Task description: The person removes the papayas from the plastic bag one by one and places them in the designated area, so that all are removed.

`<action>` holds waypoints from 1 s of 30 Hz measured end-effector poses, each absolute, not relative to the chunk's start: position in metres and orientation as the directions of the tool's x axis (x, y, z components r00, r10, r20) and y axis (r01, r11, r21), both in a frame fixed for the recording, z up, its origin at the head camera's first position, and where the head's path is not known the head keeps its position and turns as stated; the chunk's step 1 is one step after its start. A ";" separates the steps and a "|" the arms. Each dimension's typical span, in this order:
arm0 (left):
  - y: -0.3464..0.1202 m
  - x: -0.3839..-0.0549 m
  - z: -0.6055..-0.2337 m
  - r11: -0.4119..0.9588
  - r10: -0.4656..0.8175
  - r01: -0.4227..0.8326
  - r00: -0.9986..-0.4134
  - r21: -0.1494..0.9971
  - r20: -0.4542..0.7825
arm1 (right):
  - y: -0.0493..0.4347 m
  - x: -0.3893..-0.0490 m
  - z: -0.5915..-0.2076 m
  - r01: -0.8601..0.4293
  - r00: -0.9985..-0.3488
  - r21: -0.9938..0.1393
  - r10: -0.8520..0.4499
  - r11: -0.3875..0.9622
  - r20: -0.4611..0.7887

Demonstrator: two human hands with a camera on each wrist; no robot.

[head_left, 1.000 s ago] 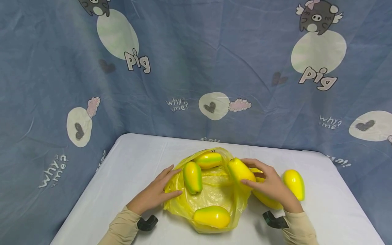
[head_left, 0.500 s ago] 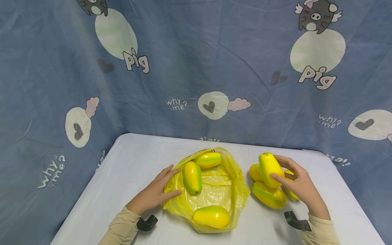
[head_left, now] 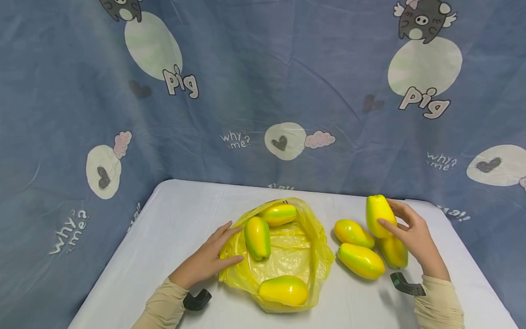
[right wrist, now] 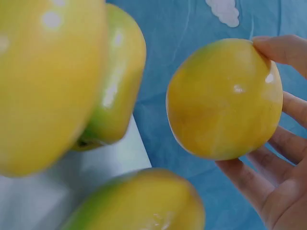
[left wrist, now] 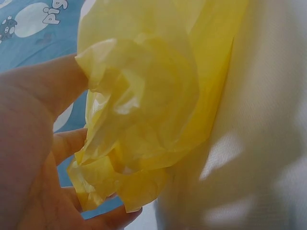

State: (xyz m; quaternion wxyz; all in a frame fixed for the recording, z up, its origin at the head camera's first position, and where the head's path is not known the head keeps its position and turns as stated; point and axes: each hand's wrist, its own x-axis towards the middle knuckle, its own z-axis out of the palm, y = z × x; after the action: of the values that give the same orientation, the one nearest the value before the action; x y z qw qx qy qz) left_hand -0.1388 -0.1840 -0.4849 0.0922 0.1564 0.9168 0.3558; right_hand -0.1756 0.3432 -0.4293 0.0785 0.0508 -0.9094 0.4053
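My right hand (head_left: 415,230) grips a yellow-green papaya (head_left: 380,215), thumb on its near side and fingers behind. It is held over another papaya (head_left: 395,255), which it partly hides; in the right wrist view the gripped papaya (right wrist: 224,100) appears end-on. A yellow plastic bag (head_left: 291,249) lies with its mouth spread wide. Inside are three papayas: one at left (head_left: 258,237), one at the back (head_left: 279,214) and one in front (head_left: 284,290). At the bag's left rim, my left hand (head_left: 208,256) rests with extended, parted fingers. Crumpled bag plastic (left wrist: 134,105) covers its fingertips in the left wrist view.
Between the bag and my right hand lie two more papayas, one behind (head_left: 353,233) and one in front (head_left: 361,261). A white cloth covers the table (head_left: 185,205). A blue printed curtain (head_left: 230,100) hangs along the back and left sides.
My right hand has carried the papaya from the bag's right rim rightward to above the loose papayas, uncovering two of them. The left hand has stayed at the bag's left rim.
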 end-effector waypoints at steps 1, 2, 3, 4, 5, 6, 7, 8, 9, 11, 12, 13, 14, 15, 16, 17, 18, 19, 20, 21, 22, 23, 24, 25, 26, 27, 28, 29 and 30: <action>-0.184 -0.139 -0.485 0.697 0.353 0.222 -0.934 0.682 -0.057 | 0.344 -0.179 -0.428 -0.149 -0.984 -0.723 -0.028 0.675 0.177; -0.184 -0.139 -0.485 0.697 0.354 0.224 -0.934 0.681 -0.056 | 0.346 -0.182 -0.427 -0.144 -0.985 -0.716 -0.030 0.683 0.169; -0.184 -0.139 -0.485 0.697 0.355 0.225 -0.933 0.681 -0.055 | 0.346 -0.185 -0.426 -0.136 -0.987 -0.709 -0.032 0.691 0.158; -0.184 -0.139 -0.485 0.698 0.355 0.226 -0.933 0.680 -0.054 | 0.347 -0.188 -0.426 -0.129 -0.989 -0.707 -0.037 0.696 0.144; -0.184 -0.139 -0.485 0.699 0.355 0.226 -0.933 0.679 -0.054 | 0.347 -0.191 -0.426 -0.119 -0.991 -0.704 -0.043 0.700 0.125; -0.184 -0.139 -0.485 0.699 0.355 0.227 -0.933 0.678 -0.054 | 0.348 -0.194 -0.426 -0.111 -0.993 -0.702 -0.051 0.703 0.106; -0.184 -0.139 -0.486 0.700 0.355 0.227 -0.933 0.678 -0.055 | 0.347 -0.197 -0.426 -0.105 -0.994 -0.699 -0.061 0.707 0.088; -0.183 -0.139 -0.486 0.700 0.355 0.226 -0.933 0.677 -0.056 | 0.347 -0.200 -0.427 -0.102 -0.995 -0.700 -0.074 0.706 0.069; -0.184 -0.139 -0.486 0.700 0.355 0.225 -0.933 0.678 -0.057 | 0.346 -0.203 -0.427 -0.096 -0.995 -0.700 -0.087 0.707 0.049; -0.184 -0.139 -0.486 0.701 0.353 0.221 -0.934 0.679 -0.061 | 0.344 -0.208 -0.429 -0.088 -0.994 -0.694 -0.109 0.714 0.013; -0.184 -0.139 -0.486 0.700 0.351 0.218 -0.934 0.680 -0.063 | 0.342 -0.211 -0.429 -0.088 -0.993 -0.689 -0.121 0.720 0.001; -0.184 -0.139 -0.485 0.701 0.350 0.216 -0.935 0.680 -0.064 | 0.341 -0.214 -0.430 -0.089 -0.991 -0.685 -0.131 0.723 -0.010; -0.184 -0.138 -0.485 0.700 0.349 0.214 -0.935 0.681 -0.064 | 0.340 -0.217 -0.430 -0.091 -0.989 -0.680 -0.144 0.728 -0.021; -0.184 -0.138 -0.485 0.699 0.348 0.214 -0.935 0.682 -0.064 | 0.338 -0.219 -0.431 -0.092 -0.988 -0.674 -0.153 0.733 -0.031; -0.184 -0.138 -0.485 0.698 0.348 0.214 -0.935 0.683 -0.064 | 0.337 -0.221 -0.431 -0.094 -0.986 -0.670 -0.162 0.736 -0.039; -0.185 -0.138 -0.485 0.698 0.349 0.215 -0.935 0.683 -0.062 | 0.336 -0.223 -0.432 -0.092 -0.984 -0.668 -0.168 0.738 -0.050; -0.185 -0.138 -0.484 0.698 0.350 0.216 -0.935 0.683 -0.061 | 0.336 -0.225 -0.433 -0.091 -0.983 -0.664 -0.174 0.742 -0.061; -0.185 -0.138 -0.484 0.698 0.350 0.219 -0.935 0.681 -0.058 | 0.336 -0.226 -0.433 -0.090 -0.981 -0.662 -0.180 0.744 -0.069; -0.185 -0.138 -0.484 0.699 0.351 0.221 -0.935 0.680 -0.057 | 0.335 -0.227 -0.434 -0.090 -0.979 -0.659 -0.186 0.747 -0.078; -0.185 -0.138 -0.483 0.698 0.352 0.222 -0.934 0.681 -0.056 | 0.335 -0.228 -0.434 -0.089 -0.978 -0.655 -0.190 0.750 -0.085; -0.185 -0.138 -0.483 0.698 0.352 0.224 -0.934 0.680 -0.054 | 0.335 -0.230 -0.435 -0.088 -0.976 -0.652 -0.195 0.753 -0.093; -0.185 -0.138 -0.483 0.698 0.354 0.226 -0.934 0.679 -0.052 | 0.335 -0.231 -0.436 -0.088 -0.975 -0.647 -0.198 0.758 -0.100; -0.185 -0.138 -0.483 0.697 0.355 0.229 -0.934 0.679 -0.050 | 0.335 -0.232 -0.437 -0.092 -0.973 -0.639 -0.204 0.764 -0.103; -0.184 -0.138 -0.483 0.697 0.357 0.231 -0.933 0.679 -0.048 | 0.335 -0.233 -0.437 -0.097 -0.972 -0.631 -0.210 0.770 -0.107; -0.184 -0.138 -0.483 0.695 0.359 0.233 -0.932 0.680 -0.047 | 0.335 -0.235 -0.438 -0.097 -0.970 -0.624 -0.214 0.775 -0.114; -0.184 -0.138 -0.483 0.694 0.360 0.234 -0.932 0.681 -0.046 | 0.335 -0.236 -0.438 -0.102 -0.969 -0.618 -0.219 0.780 -0.117; -0.184 -0.138 -0.483 0.694 0.360 0.235 -0.932 0.681 -0.045 | 0.335 -0.236 -0.439 -0.103 -0.967 -0.613 -0.223 0.783 -0.122; -0.184 -0.138 -0.483 0.693 0.360 0.235 -0.932 0.681 -0.046 | 0.334 -0.236 -0.439 -0.105 -0.966 -0.610 -0.227 0.785 -0.126; -0.184 -0.138 -0.483 0.693 0.361 0.235 -0.932 0.682 -0.046 | 0.334 -0.237 -0.439 -0.107 -0.965 -0.609 -0.231 0.786 -0.128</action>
State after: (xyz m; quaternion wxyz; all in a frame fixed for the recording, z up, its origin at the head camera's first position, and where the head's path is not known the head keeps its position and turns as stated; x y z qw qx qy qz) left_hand -0.1381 -0.1845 -0.4828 0.0883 0.1625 0.9157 0.3567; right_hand -0.2368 0.3341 -0.4395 -0.0981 0.0899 -0.9399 0.3145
